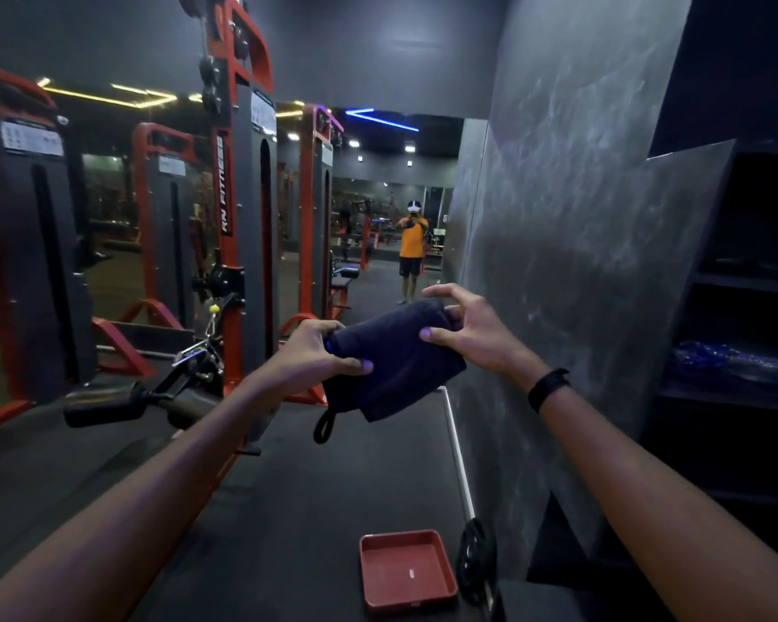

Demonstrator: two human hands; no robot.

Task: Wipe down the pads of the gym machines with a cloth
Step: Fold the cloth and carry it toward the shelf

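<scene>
I hold a folded dark blue cloth [391, 361] out in front of me at chest height, a small loop hanging from its lower corner. My left hand [317, 352] grips its left end, thumb on top. My right hand [466, 327] pinches the right end between thumb and fingers, with the index finger raised off it. A black roller pad [104, 404] of a red and grey gym machine [239, 217] sticks out at the lower left, below and left of the cloth.
A row of red weight-stack machines [32, 244] lines the left. A grey marbled wall [571, 262] and dark shelves [737, 329] stand on the right. A red tray [407, 570] and a black weight plate [474, 563] lie on the floor. A mirror ahead reflects a person [412, 249].
</scene>
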